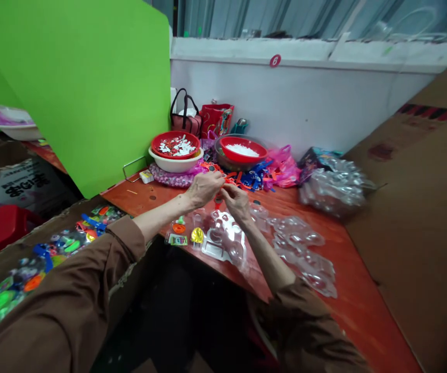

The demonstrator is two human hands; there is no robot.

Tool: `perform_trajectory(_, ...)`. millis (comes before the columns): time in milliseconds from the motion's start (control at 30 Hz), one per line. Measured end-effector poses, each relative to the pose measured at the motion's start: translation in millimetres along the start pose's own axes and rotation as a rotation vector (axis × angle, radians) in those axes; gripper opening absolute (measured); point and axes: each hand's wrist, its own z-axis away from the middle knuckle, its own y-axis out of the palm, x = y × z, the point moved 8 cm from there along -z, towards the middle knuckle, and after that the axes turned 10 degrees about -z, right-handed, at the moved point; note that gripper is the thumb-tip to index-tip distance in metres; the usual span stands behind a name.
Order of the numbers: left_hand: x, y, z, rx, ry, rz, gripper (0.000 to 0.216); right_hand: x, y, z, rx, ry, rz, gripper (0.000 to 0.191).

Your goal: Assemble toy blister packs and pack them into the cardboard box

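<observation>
My left hand (206,188) and my right hand (237,203) meet above the table, both with fingers closed. Between them is an orange-red strap (217,204) with a dark round part, resembling a toy watch; the fingers hide much of it. Right below lies a clear plastic blister tray (223,239) with moulded hollows. To its left are a yellow shiny piece (197,235), an orange ring-shaped piece (178,228) and a small printed card (178,240). Just beyond my fingers spreads a pile of blue straps (255,177), with orange-red ones among them.
Red bowls with white pieces (174,145) and white bits (242,150) stand at the back. More clear trays (304,254) lie to the right, before a clear bag (332,189). A carton of packed toys (63,243) is at left. A green panel (91,93) and cardboard (413,207) flank the table.
</observation>
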Motion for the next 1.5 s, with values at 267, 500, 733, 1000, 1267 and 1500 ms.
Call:
perform_trajectory(267, -41, -48, 127, -0.315, -0.482, 1.22, 0.028, 106, -33, 99, -0.229, -0.352, 0.211, 0.017)
perform_trajectory(500, -127, 45, 264, 0.016, -1.043, 2.085, 0.045, 117, 15, 284, 0.164, -0.361, 0.226, 0.037)
perform_trajectory(733, -132, 65, 304, -0.024, -1.155, 1.973, 0.042, 88, 38, 365, 0.156, -0.115, 0.102, 0.031)
perform_trajectory(1000, -128, 44, 311, -0.09, -1.091, 1.764, 0.039, 77, 44, 351, 0.113, 0.386, -0.131, 0.019)
perform_trajectory(1267, -124, 26, 315, -0.14, -0.922, 1.497, 0.019, 60, 56, 338, 0.075, 0.719, -0.409, 0.039)
perform_trajectory(1500, -130, 25, 319, -0.05, -0.816, 1.371, 0.017, 43, 61, 339, 0.09, 0.798, -0.467, 0.04)
